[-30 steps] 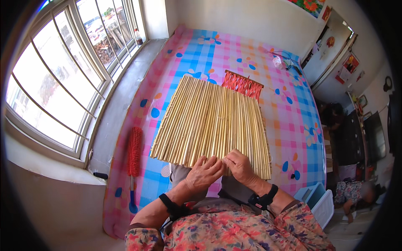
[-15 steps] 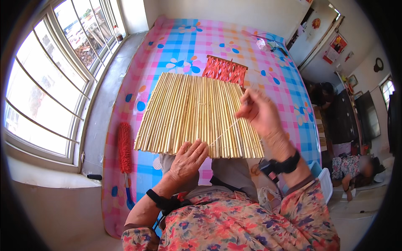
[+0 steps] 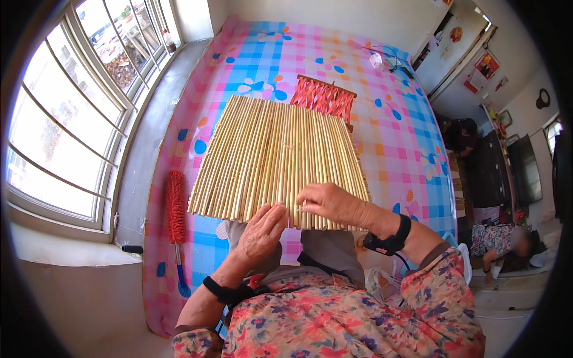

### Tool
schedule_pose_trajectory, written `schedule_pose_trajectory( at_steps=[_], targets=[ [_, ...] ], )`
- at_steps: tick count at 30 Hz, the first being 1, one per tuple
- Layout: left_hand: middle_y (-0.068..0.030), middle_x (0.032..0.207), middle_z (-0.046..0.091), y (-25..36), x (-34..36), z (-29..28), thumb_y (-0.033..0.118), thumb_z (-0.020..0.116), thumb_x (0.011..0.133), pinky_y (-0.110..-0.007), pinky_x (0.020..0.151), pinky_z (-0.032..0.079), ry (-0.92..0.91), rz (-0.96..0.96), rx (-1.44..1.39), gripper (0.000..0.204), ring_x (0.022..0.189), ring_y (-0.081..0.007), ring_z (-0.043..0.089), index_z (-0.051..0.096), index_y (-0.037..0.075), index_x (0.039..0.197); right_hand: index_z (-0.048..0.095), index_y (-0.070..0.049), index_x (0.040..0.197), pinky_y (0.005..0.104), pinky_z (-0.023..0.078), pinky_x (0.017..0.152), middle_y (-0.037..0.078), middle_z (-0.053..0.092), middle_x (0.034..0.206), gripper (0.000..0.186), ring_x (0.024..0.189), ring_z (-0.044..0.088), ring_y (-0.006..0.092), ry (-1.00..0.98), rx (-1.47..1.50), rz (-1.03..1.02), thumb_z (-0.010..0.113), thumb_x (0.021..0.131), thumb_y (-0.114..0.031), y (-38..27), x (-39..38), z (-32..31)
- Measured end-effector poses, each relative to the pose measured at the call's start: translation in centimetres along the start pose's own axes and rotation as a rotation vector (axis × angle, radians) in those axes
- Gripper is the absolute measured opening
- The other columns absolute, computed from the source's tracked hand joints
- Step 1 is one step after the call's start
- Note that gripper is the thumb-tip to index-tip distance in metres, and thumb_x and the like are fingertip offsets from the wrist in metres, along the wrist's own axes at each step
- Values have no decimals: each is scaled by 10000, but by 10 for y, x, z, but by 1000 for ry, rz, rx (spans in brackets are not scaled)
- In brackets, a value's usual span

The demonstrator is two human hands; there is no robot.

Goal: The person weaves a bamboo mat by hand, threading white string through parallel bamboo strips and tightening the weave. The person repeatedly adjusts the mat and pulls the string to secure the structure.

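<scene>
A mat of thin straw-coloured sticks (image 3: 262,149), laid side by side, rests across my lap. My left hand (image 3: 261,234) grips its near edge, the fingers straight and pressed together on top. Its thumb is mostly hidden. Close to those fingertips, my right hand (image 3: 334,204) is closed in a pinch on a thin white string (image 3: 300,207) at the near edge. Only a short bit of the string shows. A small knot or loop of string (image 3: 289,146) lies across the sticks mid-mat.
Beyond the mat lies a red woven panel (image 3: 323,98) with dark rods. A red fluffy duster (image 3: 176,206) is on the checked bed cover (image 3: 239,56) to the left, beside a barred window (image 3: 65,125). Cables (image 3: 391,56) lie far right. Two people are at the right.
My right hand has come down and left from the mat's right side to its near edge. The string, stretched taut before, is now mostly out of sight. My left hand has shifted slightly left.
</scene>
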State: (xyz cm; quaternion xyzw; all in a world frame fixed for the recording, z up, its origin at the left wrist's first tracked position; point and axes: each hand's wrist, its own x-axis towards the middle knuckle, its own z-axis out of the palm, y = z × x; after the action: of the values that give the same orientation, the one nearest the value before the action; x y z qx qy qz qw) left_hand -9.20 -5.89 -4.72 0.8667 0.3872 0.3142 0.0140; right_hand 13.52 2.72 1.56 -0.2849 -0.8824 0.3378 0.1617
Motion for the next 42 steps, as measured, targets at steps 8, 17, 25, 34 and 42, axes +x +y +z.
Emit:
schedule_pose_trajectory(
  at_steps=[8, 17, 25, 34, 42],
  targets=[
    [-133, 1197, 561, 2, 1, -4, 97, 567, 826, -479, 1089, 369, -59, 14, -5, 340, 1250, -292, 513, 598, -6, 1148, 546, -67, 810, 389, 552, 657, 106, 537, 817, 97, 800, 631, 283, 15, -464, -69, 636, 811, -105, -2, -9, 21],
    [-116, 1184, 536, 4, 2, -9, 126, 566, 812, -469, 1081, 362, -103, 3, -10, 387, 1277, -285, 486, 592, 62, 1193, 554, -55, 846, 410, 532, 660, 115, 554, 852, 131, 777, 626, 308, 107, -294, 20, 621, 850, -168, 0, -2, 17],
    [-99, 1215, 540, 5, 5, -12, 116, 564, 814, -464, 1071, 368, -97, 20, 0, 383, 1266, -281, 493, 596, 73, 1193, 596, -18, 986, 262, 468, 517, 63, 622, 736, 146, 555, 546, 105, -103, 696, 601, 587, 961, -161, -1, 2, 7],
    [-69, 1210, 610, 15, 29, -16, 73, 628, 740, -435, 963, 410, -136, -57, -11, 404, 1182, -262, 544, 611, 102, 1143, 630, 36, 992, 265, 507, 638, 58, 645, 779, 200, 690, 635, 114, 158, 760, 356, 615, 949, -158, 15, 19, 22],
    [-148, 1237, 624, 12, 16, -1, 54, 626, 743, -524, 1011, 375, -112, -40, 87, 399, 1197, -302, 565, 607, 39, 1141, 641, 7, 982, 246, 464, 541, 15, 596, 671, 189, 575, 563, 95, 414, 1108, 465, 619, 937, -176, -8, 34, 49]
  ],
)
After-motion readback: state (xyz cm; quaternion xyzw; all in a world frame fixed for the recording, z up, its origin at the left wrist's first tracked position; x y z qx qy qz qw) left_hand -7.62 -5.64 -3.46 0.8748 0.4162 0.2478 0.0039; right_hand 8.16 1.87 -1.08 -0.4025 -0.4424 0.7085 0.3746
